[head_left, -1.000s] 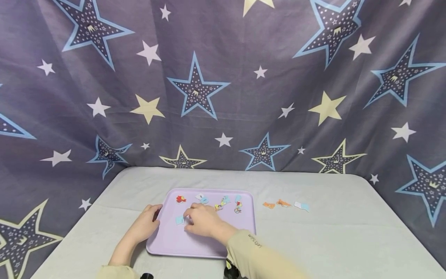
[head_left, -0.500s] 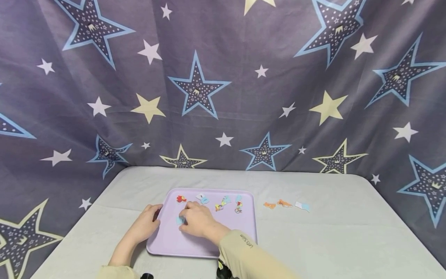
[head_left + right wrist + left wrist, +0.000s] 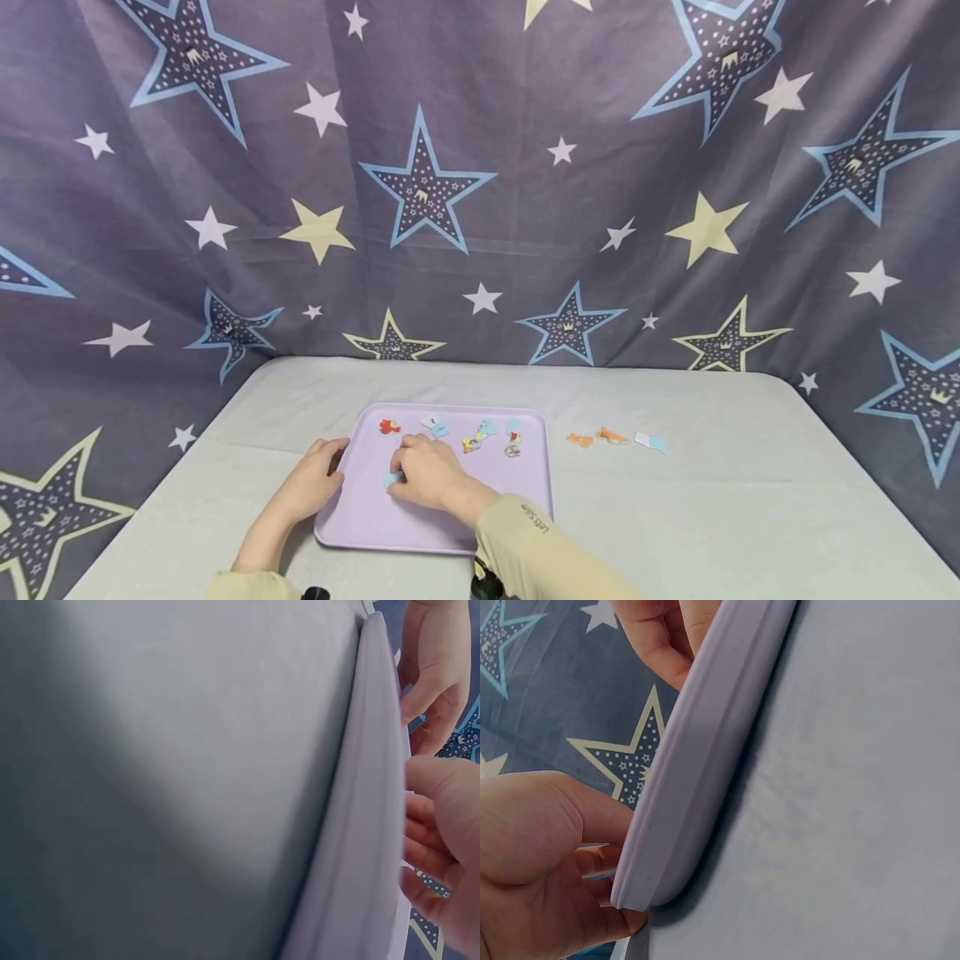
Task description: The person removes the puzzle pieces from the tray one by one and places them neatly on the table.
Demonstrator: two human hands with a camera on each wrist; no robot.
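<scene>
A lilac tray (image 3: 360, 525) lies on the table. My left hand (image 3: 303, 487) holds its left edge, thumb and fingertips right at the rim; the left wrist view shows this hand (image 3: 540, 862) close beside the tray wall (image 3: 697, 750). Over the tray's left-middle part, my right hand (image 3: 431, 473) pinches a small light blue cutout piece (image 3: 392, 479), mostly hidden by the fingers. Along the tray's far side lie a red cutout (image 3: 388, 427), a white-and-blue one (image 3: 435, 427), a yellow-and-blue pair (image 3: 472, 443) and a multicoloured column (image 3: 513, 446). In the right wrist view the tray wall hides the pieces.
On the table (image 3: 712, 508), right of the tray, are two orange cutouts (image 3: 579, 440) and a white-and-blue piece (image 3: 651, 442). A star-patterned curtain (image 3: 487, 250) hangs behind the table. Black round objects (image 3: 316, 593) show at the front, near both sleeves.
My right hand has moved a little left onto the light blue piece, which has since shifted slightly right and nearer. The left hand and the tray have stayed put.
</scene>
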